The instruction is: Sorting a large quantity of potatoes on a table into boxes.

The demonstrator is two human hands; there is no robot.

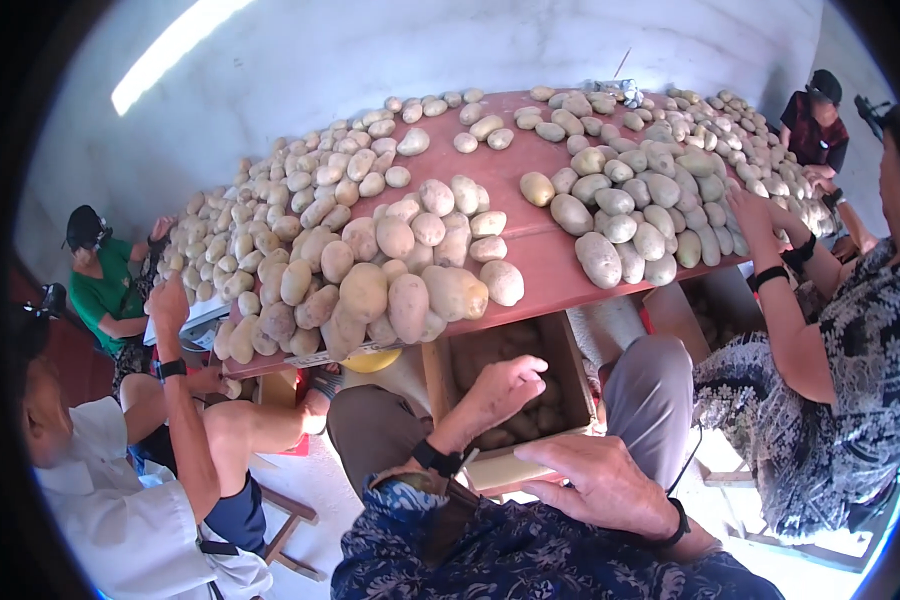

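Note:
My left hand [500,392] is raised over a wooden box [432,375] of potatoes between my knees, its fingers curled; I cannot make out whether anything is under them. My right hand [600,478] is at the box's near edge, beside a pale strip [505,464], with thumb and fingers apart and no potato in it. Beyond the box, heaps of large potatoes [407,305] and more potatoes [650,195] lie on a reddish tabletop [510,262].
Co-workers sit close at left [120,480] and right [820,390], with others farther along at far left [105,290] and far right [810,130]. A second box [675,310] is under the table at right. A yellow basin [370,362] and wooden stool legs [285,535] show below.

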